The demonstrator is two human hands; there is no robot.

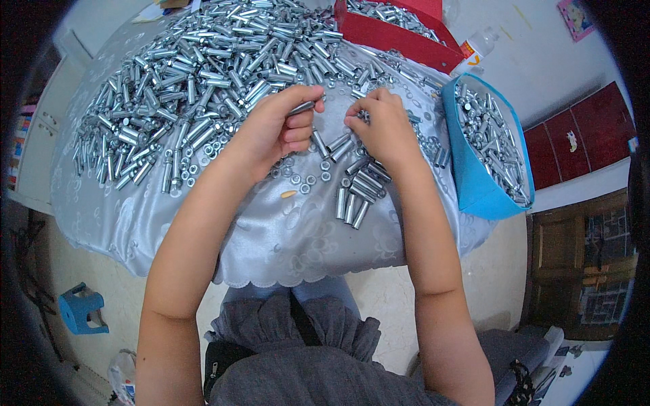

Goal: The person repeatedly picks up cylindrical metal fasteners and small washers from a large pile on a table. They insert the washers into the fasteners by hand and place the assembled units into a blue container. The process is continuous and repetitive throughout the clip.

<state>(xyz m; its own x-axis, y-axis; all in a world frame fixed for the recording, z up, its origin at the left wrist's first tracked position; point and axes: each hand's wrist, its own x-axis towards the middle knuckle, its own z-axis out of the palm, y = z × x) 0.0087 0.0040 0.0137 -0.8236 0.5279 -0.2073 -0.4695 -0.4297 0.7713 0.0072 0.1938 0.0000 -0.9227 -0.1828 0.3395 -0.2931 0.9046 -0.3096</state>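
Looks well short of finished, judging by the big heap of metal bolts [203,81] across the far and left parts of the counter [298,260]. Can see a good share in 2 containers: plenty of metal pieces inside the blue box [477,199] at the right edge, more inside the red box [386,35] at the far side. Cannot tell finished pieces from unfinished ones at this size. Grasping a slim metal cylinder [302,107] in the left hand [271,128], with fingers curled and the cylinder just above the counter, near the heap. Bent at the fingers, with thumb and fingertips close together, in the right hand [384,128]; cannot tell about any small part between them. Left to handle, apparently: a small cluster of loose tubes [363,186] just below the right hand, plus scattered nuts [308,181] between the hands and the near edge. Covered with a shiny pale cloth [250,237], patterned and scalloped along the near edge, with a small yellowish bit [289,194] near the nuts. Beyond that, around the room: a bottle [479,46] behind the blue box, a dark red cabinet [589,135] and a brown door [552,264] to the right, a blue stool [82,311] on the pale floor [491,284] to the left.
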